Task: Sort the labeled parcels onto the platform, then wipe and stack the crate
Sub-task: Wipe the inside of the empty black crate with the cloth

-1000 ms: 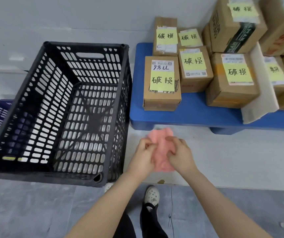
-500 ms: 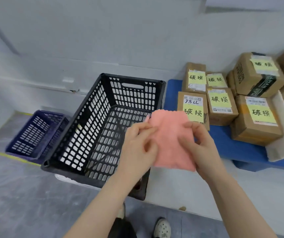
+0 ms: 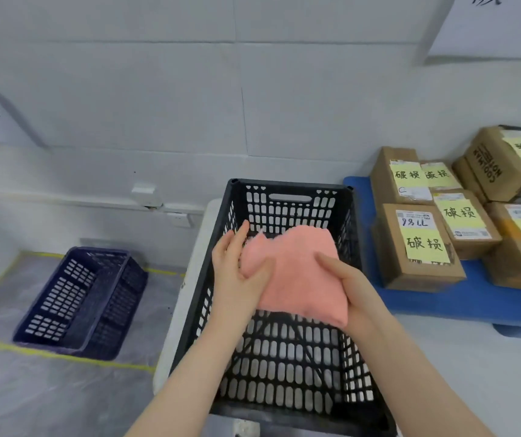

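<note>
A black slotted crate stands open right below me, with nothing lying in it. Over its opening both hands hold a pink cloth. My left hand pinches the cloth's left edge with thumb on top. My right hand grips its lower right corner. Several cardboard parcels with yellow handwritten labels, such as the front one, sit on the blue platform to the right.
A dark blue crate lies on plastic-covered floor at the left, inside yellow tape lines. The black crate stands on a white surface against a white wall. White paper signs hang at the upper left and upper right.
My view has swung left and forward, so the black crate now sits directly beneath. Both hands have carried the pink cloth from beside the crate to over its opening, spread wider.
</note>
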Demonstrator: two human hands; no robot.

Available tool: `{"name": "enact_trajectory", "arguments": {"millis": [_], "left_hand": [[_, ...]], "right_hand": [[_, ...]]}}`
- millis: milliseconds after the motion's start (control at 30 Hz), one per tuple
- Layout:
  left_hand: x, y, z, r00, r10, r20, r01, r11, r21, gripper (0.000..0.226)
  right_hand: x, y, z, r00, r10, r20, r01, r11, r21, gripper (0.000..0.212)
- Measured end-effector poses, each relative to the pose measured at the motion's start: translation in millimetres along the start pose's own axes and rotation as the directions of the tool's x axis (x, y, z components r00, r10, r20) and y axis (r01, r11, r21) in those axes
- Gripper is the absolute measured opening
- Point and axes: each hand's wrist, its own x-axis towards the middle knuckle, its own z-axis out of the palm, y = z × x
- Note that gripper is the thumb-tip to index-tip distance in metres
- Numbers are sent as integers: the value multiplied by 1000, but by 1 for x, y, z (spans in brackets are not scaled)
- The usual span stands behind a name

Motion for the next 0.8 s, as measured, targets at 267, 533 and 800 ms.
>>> {"name": "enact_trajectory", "arguments": {"millis": [267, 533, 800], "left_hand": [[57, -20, -16, 981, 46, 188, -59, 996, 60, 44], [128, -67, -24, 995, 7, 102, -79, 696, 714, 73], [144, -92, -14, 994, -91, 55, 17, 650, 760, 73]], "right_hand": [[39, 6, 35, 994, 66, 93, -79, 986, 145, 45], [75, -72, 89, 674, -739, 6, 668, 605, -435, 28], [236, -64, 106, 750, -435, 499, 139, -633, -761, 77]]}}
